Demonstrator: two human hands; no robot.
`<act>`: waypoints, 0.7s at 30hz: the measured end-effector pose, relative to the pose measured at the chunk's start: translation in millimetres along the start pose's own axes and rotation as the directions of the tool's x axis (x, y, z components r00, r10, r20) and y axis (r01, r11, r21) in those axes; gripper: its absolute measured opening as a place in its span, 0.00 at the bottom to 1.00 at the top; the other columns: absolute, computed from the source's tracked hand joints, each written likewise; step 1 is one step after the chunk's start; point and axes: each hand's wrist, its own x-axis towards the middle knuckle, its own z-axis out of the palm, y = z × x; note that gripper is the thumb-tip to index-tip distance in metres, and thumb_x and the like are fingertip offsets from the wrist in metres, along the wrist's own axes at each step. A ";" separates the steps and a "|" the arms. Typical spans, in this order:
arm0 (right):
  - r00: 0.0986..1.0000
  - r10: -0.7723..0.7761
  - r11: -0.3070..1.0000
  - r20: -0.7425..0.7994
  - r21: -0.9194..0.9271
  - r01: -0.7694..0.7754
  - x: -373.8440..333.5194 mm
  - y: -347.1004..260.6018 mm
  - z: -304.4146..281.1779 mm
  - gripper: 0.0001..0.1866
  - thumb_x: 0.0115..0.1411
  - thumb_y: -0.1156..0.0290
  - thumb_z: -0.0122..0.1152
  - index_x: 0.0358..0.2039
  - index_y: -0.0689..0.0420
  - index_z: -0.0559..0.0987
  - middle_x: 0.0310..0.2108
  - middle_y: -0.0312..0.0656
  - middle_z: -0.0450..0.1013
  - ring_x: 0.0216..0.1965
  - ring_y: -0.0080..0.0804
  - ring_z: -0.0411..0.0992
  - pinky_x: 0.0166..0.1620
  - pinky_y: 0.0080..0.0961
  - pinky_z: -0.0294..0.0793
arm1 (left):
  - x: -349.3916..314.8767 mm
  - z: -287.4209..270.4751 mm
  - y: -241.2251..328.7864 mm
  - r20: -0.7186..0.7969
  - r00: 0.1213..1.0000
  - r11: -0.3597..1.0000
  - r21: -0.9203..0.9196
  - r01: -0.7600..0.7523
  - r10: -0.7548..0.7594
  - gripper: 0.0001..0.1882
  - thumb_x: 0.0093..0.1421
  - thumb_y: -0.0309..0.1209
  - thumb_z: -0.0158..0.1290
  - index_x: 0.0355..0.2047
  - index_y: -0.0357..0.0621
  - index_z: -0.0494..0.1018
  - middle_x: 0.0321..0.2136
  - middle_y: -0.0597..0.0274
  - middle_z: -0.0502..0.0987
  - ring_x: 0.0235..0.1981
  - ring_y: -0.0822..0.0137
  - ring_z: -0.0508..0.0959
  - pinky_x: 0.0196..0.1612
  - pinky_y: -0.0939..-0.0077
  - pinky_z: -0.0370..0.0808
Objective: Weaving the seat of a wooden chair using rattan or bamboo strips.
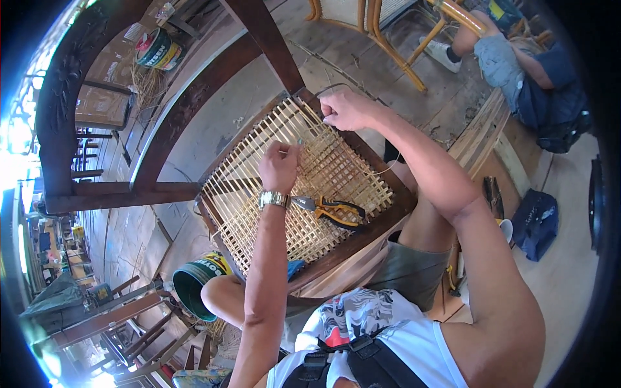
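A dark wooden chair (275, 55) lies before me, its seat frame partly filled with a woven cane seat (349, 161). Open checks show on the near and right side, while the far left part has mostly strands running one way. My left hand (280, 167) is closed just over the weave; what its fingers pinch is hidden. At the far right corner of the seat, my right hand (346, 110) is raised with its fingers pinched, and a thin cane strand curves beside it. Pliers with orange and black handles (339, 212) rest on the weave.
Another person (517, 77) sits at the upper right near a rattan chair (378, 39). A green bucket (194, 291) stands left of my knee, another paint bucket (155, 48) farther off. Wooden boards (479, 139) and a dark blue cloth (537, 223) are at right.
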 end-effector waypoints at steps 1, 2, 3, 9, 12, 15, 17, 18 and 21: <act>1.000 -0.001 1.000 0.000 -0.002 0.001 0.2 0.2 0.1 0.10 0.58 0.68 0.65 0.34 0.62 0.79 0.31 0.50 0.79 0.35 0.45 0.78 0.40 0.38 0.75 | -2.0 0.0 -0.2 -0.002 1.000 1.000 -0.001 0.000 0.000 0.17 0.58 0.45 0.63 0.31 0.43 0.79 0.23 0.52 0.82 0.27 0.52 0.83 0.32 0.60 0.78; 1.000 -0.006 1.000 0.003 0.000 0.006 -0.3 0.1 0.6 0.09 0.58 0.69 0.64 0.34 0.62 0.79 0.31 0.50 0.79 0.35 0.44 0.78 0.39 0.38 0.75 | -3.2 -0.3 0.1 0.013 1.000 0.998 -0.061 -0.016 0.017 0.17 0.59 0.45 0.62 0.31 0.43 0.78 0.23 0.52 0.82 0.27 0.52 0.83 0.32 0.59 0.77; 1.000 -0.011 1.000 0.006 0.002 0.011 0.0 0.2 0.7 0.09 0.58 0.69 0.64 0.33 0.62 0.79 0.31 0.50 0.79 0.34 0.44 0.78 0.39 0.37 0.75 | -3.2 -0.1 0.9 0.026 0.999 0.992 -0.121 -0.032 0.035 0.17 0.59 0.46 0.61 0.31 0.44 0.78 0.23 0.52 0.82 0.27 0.52 0.83 0.32 0.58 0.77; 0.999 0.027 0.999 0.034 0.021 -0.028 5.0 10.1 1.3 0.08 0.57 0.71 0.62 0.33 0.62 0.80 0.31 0.50 0.79 0.35 0.43 0.78 0.39 0.37 0.74 | -12.0 -1.9 61.3 0.068 0.967 0.753 0.614 -0.235 0.246 0.12 0.63 0.40 0.53 0.35 0.44 0.76 0.29 0.44 0.82 0.32 0.45 0.83 0.37 0.49 0.78; 0.999 -0.004 1.000 0.038 0.005 0.004 5.2 7.3 0.5 0.08 0.57 0.71 0.61 0.33 0.62 0.80 0.31 0.51 0.79 0.36 0.44 0.78 0.40 0.38 0.74 | 0.4 0.0 57.5 0.030 0.972 0.769 0.607 -0.202 0.232 0.13 0.62 0.40 0.55 0.36 0.42 0.76 0.29 0.43 0.81 0.34 0.44 0.82 0.38 0.50 0.78; 0.998 0.032 0.999 0.050 0.009 -0.032 -0.3 3.9 -2.9 0.08 0.57 0.71 0.61 0.33 0.63 0.80 0.32 0.52 0.79 0.37 0.46 0.78 0.41 0.38 0.74 | 8.1 -8.5 55.2 0.108 0.973 0.842 0.488 -0.229 0.202 0.13 0.62 0.39 0.57 0.36 0.41 0.75 0.29 0.42 0.81 0.34 0.43 0.82 0.38 0.51 0.77; 0.998 0.010 1.000 0.058 -0.014 -0.010 -0.5 4.6 -4.8 0.08 0.57 0.72 0.60 0.34 0.63 0.80 0.32 0.53 0.79 0.37 0.47 0.78 0.42 0.39 0.75 | 9.3 -10.1 47.2 0.117 0.957 0.844 0.453 -0.288 0.264 0.13 0.61 0.38 0.59 0.36 0.40 0.75 0.29 0.42 0.81 0.34 0.43 0.82 0.38 0.51 0.76; 0.998 0.012 1.000 0.057 -0.011 -0.011 1.6 4.5 2.1 0.08 0.57 0.72 0.60 0.34 0.63 0.80 0.32 0.53 0.79 0.37 0.47 0.78 0.42 0.39 0.75 | 10.4 -9.6 44.2 0.132 0.944 0.840 0.431 -0.330 0.303 0.13 0.61 0.38 0.59 0.37 0.40 0.75 0.29 0.42 0.81 0.34 0.43 0.82 0.38 0.51 0.76; 0.994 -0.103 0.990 -0.047 -0.101 0.098 7.2 3.2 14.3 0.08 0.57 0.73 0.59 0.34 0.63 0.80 0.33 0.54 0.79 0.38 0.48 0.79 0.43 0.39 0.75 | 17.3 -10.8 33.1 0.144 0.899 0.808 0.398 -0.435 0.413 0.13 0.61 0.38 0.59 0.37 0.41 0.76 0.29 0.43 0.81 0.33 0.44 0.82 0.38 0.53 0.76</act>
